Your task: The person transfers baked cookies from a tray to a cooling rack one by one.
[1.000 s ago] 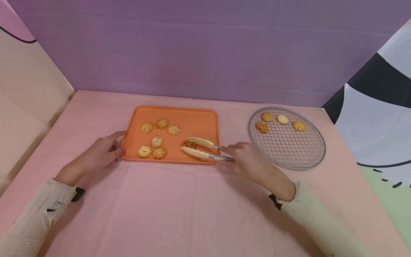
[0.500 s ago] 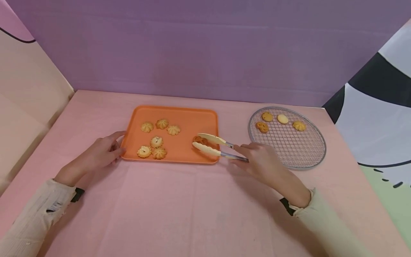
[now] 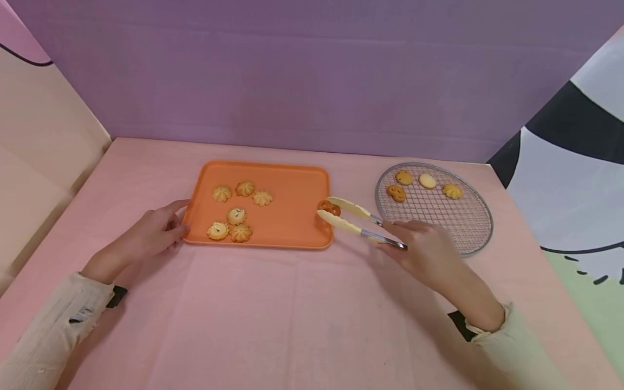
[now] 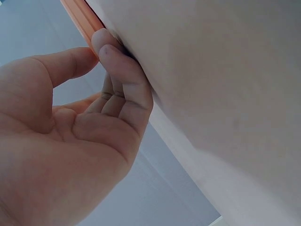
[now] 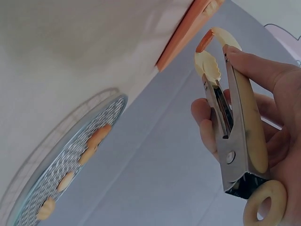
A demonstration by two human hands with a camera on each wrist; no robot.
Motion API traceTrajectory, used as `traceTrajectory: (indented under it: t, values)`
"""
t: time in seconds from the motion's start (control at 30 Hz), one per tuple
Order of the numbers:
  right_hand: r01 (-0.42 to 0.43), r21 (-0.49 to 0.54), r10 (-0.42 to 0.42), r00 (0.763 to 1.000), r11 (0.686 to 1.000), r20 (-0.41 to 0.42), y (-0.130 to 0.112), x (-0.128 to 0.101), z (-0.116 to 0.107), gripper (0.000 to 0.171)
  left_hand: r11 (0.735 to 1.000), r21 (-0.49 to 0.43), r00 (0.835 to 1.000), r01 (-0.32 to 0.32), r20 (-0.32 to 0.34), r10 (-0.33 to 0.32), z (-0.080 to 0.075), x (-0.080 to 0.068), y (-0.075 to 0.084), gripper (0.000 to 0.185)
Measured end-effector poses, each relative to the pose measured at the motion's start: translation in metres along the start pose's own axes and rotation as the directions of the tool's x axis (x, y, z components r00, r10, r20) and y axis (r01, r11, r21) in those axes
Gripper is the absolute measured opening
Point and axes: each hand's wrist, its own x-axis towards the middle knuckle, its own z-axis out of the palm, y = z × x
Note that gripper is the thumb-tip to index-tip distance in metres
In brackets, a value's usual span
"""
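Presently the orange tray point(image 3: 292, 184) serves as the reference point on the pink table point(image 3: 273, 319). The right hand point(image 3: 431, 254) lies to the right of the tray, between it and the round wire rack point(image 3: 439, 216), with fingers and thumb curled round the handles of the tongs point(image 3: 358, 222). The tong tips are nearly closed and pinch a small brown pretzel-shaped cookie point(image 3: 329, 207), which sits directly over the tray's right rim, raised off the surface as far as the head view shows. The right wrist view confirms the grip: fingers point(image 5: 211, 127) wrapped round the metal arms, the cookie's edge visible between the cream tips.

The left hand point(image 3: 148, 235) rests at the tray's left edge. Its fingers are loosely bent, and the fingertips point(image 4: 110, 52) touch the orange rim without enclosing it, the thumb lying apart.

Six piped cookies point(image 3: 236, 215) lie in the left half of the tray, three in a far row and three nearer. Four cookies point(image 3: 421, 184) sit on the far part of the wire rack, well to the right of the tray.
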Motion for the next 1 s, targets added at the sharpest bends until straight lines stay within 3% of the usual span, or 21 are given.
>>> traceTrajectory:
  t: [0.07, 0.23, 0.37, 0.47, 0.67, 0.73, 0.9, 1.0]
  values:
    - [-0.002, 0.0, 0.002, 1.0, 1.0, -0.008, 0.004, -0.005, -0.002, 0.043, 1.0, 0.001, 1.0, -0.004, 0.001, 0.004, 0.0, 0.0, 0.0, 0.061]
    - [-0.014, -0.01, 0.014, 1.0, 1.0, -0.022, 0.013, -0.014, -0.005, 0.07, 1.0, 0.002, 1.0, -0.01, -0.003, 0.01, 0.0, -0.001, 0.0, 0.061]
    - [-0.031, -0.021, 0.03, 0.999, 0.999, -0.027, 0.018, -0.02, -0.009, 0.045, 1.0, -0.004, 1.0, -0.007, -0.003, 0.007, 0.0, -0.002, 0.001, 0.061]
    - [-0.056, -0.036, 0.055, 0.998, 0.998, -0.031, 0.022, -0.024, -0.014, 0.042, 1.0, -0.008, 1.0, -0.005, -0.002, 0.005, 0.0, -0.002, 0.002, 0.061]
    - [-0.107, -0.093, 0.1, 0.992, 0.99, -0.078, 0.036, -0.033, -0.024, 0.08, 1.0, -0.019, 1.0, -0.004, 0.0, 0.004, -0.001, -0.001, 0.003, 0.061]
    - [-0.13, -0.105, 0.123, 0.99, 0.986, -0.076, 0.042, -0.037, -0.025, 0.083, 1.0, -0.015, 1.0, -0.004, -0.003, 0.003, -0.001, -0.001, 0.003, 0.06]
    - [-0.189, -0.136, 0.185, 0.982, 0.973, -0.041, 0.055, -0.047, -0.028, 0.046, 1.0, -0.013, 1.0, -0.002, -0.002, 0.002, -0.001, -0.002, 0.003, 0.06]
    - [-0.197, -0.153, 0.192, 0.98, 0.968, -0.046, 0.063, -0.052, -0.03, 0.041, 1.0, -0.013, 1.0, 0.001, 0.001, -0.001, -0.001, -0.001, 0.003, 0.06]
